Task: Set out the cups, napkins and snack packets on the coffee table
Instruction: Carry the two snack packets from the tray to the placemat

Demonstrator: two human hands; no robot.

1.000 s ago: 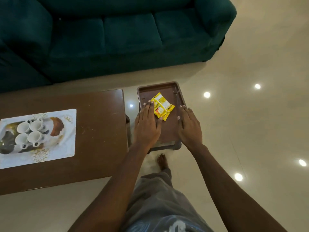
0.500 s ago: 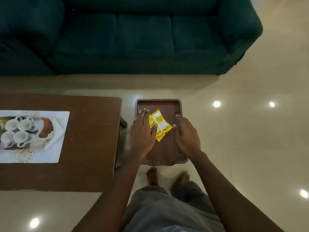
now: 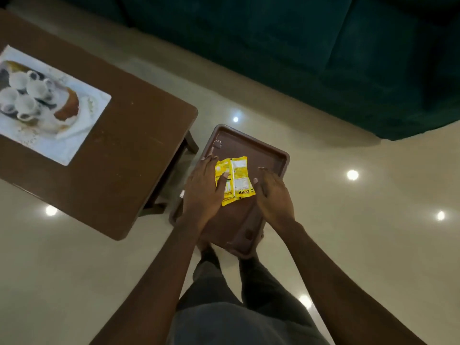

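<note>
Two yellow snack packets [image 3: 237,175] lie overlapping on a brown tray [image 3: 249,145] just off the right end of the brown coffee table [image 3: 129,145]. My left hand [image 3: 201,192] lies flat on the tray's left side, fingers straight, with its thumb on the packets. My right hand [image 3: 273,197] rests on the tray to the right of the packets, its fingers loosely extended and its thumb tip close to them. On the table's left part lies a white mat [image 3: 82,125] with several white cups [image 3: 22,95]; I cannot tell whether they are real or printed.
A dark green sofa [image 3: 323,58] runs along the far side, beyond a strip of glossy cream floor [image 3: 348,220]. My legs and feet are directly under the tray's near end. A table leg [image 3: 191,143] stands next to the tray's far left corner.
The view has tilted and swung, so the table now sits upper left. Both hands stay on the tray. My left thumb has slid further onto the packets.
</note>
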